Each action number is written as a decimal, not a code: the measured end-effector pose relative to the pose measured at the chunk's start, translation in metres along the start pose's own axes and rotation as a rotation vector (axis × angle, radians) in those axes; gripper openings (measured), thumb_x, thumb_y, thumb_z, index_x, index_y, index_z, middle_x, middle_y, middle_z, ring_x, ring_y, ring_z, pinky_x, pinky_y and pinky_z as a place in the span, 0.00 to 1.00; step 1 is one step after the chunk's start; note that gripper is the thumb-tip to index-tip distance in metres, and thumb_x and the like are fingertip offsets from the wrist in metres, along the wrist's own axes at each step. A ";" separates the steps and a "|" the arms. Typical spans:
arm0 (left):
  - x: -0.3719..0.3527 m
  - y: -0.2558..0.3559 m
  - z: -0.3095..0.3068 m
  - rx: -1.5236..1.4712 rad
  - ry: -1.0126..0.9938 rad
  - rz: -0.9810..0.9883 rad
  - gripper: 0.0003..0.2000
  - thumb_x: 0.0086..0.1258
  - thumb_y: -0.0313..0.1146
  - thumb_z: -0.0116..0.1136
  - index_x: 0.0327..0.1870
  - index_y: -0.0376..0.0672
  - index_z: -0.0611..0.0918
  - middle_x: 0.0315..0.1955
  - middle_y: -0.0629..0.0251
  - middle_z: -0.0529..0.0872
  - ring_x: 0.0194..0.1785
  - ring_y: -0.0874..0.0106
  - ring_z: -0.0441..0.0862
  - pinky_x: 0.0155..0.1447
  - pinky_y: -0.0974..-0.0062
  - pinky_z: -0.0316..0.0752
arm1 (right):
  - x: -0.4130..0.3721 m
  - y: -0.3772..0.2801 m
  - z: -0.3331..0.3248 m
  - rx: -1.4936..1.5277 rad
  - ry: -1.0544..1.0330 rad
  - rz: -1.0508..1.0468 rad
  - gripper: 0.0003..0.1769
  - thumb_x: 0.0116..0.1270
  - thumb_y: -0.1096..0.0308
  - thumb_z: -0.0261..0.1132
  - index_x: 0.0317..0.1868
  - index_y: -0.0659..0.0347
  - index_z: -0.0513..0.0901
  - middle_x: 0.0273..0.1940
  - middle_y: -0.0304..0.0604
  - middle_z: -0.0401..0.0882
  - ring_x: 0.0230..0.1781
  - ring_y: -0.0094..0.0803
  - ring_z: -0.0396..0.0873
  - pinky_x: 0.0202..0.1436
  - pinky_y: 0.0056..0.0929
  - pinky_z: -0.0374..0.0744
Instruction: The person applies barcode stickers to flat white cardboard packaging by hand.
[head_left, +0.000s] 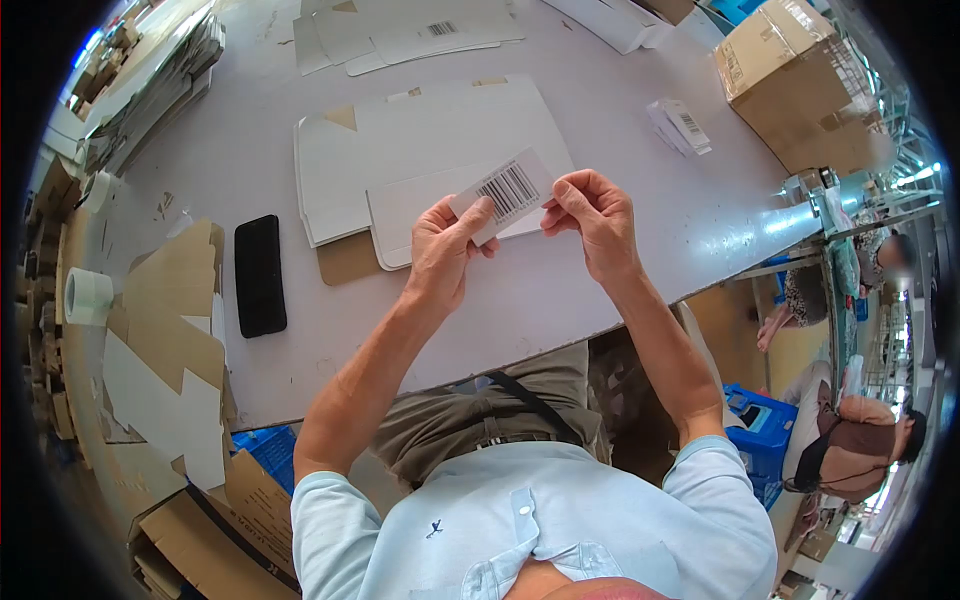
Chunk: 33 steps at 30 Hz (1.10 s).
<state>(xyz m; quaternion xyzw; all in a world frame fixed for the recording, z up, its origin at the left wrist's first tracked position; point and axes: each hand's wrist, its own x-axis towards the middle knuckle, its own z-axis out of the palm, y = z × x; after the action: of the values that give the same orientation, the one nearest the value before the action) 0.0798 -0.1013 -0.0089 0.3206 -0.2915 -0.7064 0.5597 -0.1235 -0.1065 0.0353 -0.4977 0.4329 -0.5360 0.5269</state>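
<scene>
A white label with a black barcode is held tilted above the table in front of me. My left hand pinches its lower left part, the thumb lying on the face of the label. At the label's right edge, my right hand has its thumb and index finger pressed together; whether they grip the label or a piece of it is too small to tell. Beneath the hands lies a flat white cardboard sheet with folded flaps, its brown side showing at the lower edge.
A black phone lies left of the sheet. Tape rolls and cut cardboard are at the left. A small stack of labels and a carton stand at the right. Other people sit beyond the right edge.
</scene>
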 end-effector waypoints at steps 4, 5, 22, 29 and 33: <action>-0.003 0.003 0.000 -0.006 -0.001 -0.029 0.08 0.75 0.35 0.68 0.43 0.40 0.84 0.34 0.63 0.88 0.29 0.77 0.82 0.33 0.77 0.78 | 0.003 -0.006 0.001 -0.051 -0.055 0.033 0.11 0.76 0.64 0.68 0.41 0.65 0.84 0.32 0.43 0.86 0.30 0.25 0.86 0.34 0.25 0.88; -0.003 0.004 0.000 0.010 0.001 -0.046 0.08 0.74 0.34 0.68 0.44 0.39 0.84 0.34 0.63 0.88 0.30 0.76 0.82 0.34 0.77 0.79 | 0.003 -0.005 0.000 -0.076 -0.059 0.002 0.11 0.76 0.64 0.68 0.41 0.65 0.84 0.32 0.43 0.86 0.29 0.24 0.85 0.34 0.25 0.88; -0.007 0.004 0.003 0.121 -0.176 0.255 0.06 0.75 0.26 0.64 0.48 0.38 0.86 0.39 0.68 0.88 0.40 0.78 0.84 0.45 0.76 0.82 | 0.010 -0.029 0.026 -0.177 -0.357 0.195 0.10 0.76 0.66 0.67 0.42 0.66 0.83 0.33 0.43 0.87 0.31 0.26 0.87 0.35 0.27 0.89; -0.003 0.001 -0.004 -0.019 -0.169 0.122 0.05 0.78 0.29 0.62 0.49 0.40 0.84 0.39 0.67 0.87 0.42 0.75 0.85 0.48 0.70 0.83 | 0.014 -0.031 0.030 -0.145 -0.407 0.232 0.12 0.77 0.63 0.66 0.45 0.67 0.83 0.34 0.45 0.87 0.34 0.29 0.87 0.38 0.29 0.89; -0.001 0.000 -0.007 -0.046 -0.179 0.073 0.05 0.78 0.31 0.62 0.48 0.41 0.84 0.39 0.68 0.87 0.42 0.76 0.85 0.49 0.70 0.83 | 0.015 -0.028 0.029 -0.152 -0.407 0.189 0.12 0.77 0.63 0.66 0.45 0.66 0.83 0.35 0.45 0.87 0.34 0.29 0.87 0.39 0.29 0.90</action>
<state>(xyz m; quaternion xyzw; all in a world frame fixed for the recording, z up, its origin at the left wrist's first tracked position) 0.0856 -0.1008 -0.0128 0.2324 -0.3353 -0.7180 0.5639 -0.0978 -0.1178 0.0679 -0.5909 0.4014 -0.3392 0.6121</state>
